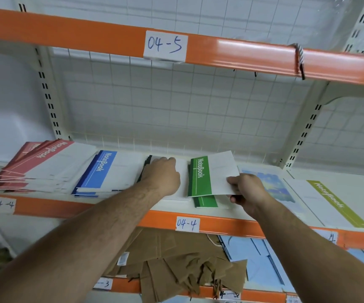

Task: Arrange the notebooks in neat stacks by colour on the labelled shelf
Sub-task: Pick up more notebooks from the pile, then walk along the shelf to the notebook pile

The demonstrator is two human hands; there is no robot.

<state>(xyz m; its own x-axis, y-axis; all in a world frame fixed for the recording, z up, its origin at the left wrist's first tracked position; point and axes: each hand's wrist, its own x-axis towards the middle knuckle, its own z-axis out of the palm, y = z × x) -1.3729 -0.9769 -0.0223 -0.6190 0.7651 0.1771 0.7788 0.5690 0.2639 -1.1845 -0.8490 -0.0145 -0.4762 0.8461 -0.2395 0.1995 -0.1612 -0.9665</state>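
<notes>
On the shelf labelled 04-4 (pixel 186 224) lie notebooks in stacks by colour. A fanned red stack (pixel 34 169) sits at the left, a blue stack (pixel 102 173) beside it. My left hand (pixel 161 173) rests flat on a black-spined stack (pixel 146 165) in the middle. My right hand (pixel 246 191) pinches the right edge of the top green notebook (pixel 207 176), lifted a little above the green stack (pixel 205 202). Further right lie a sky-print notebook (pixel 273 184) and an olive notebook (pixel 334 202).
An orange shelf beam marked 04-5 (pixel 165 45) runs overhead, with a wire grid back panel (pixel 176 106) behind. Below the shelf lie crumpled brown paper bags (pixel 176 265) and pale blue paper bags (pixel 260 259). A slotted upright (pixel 303 136) stands at the right.
</notes>
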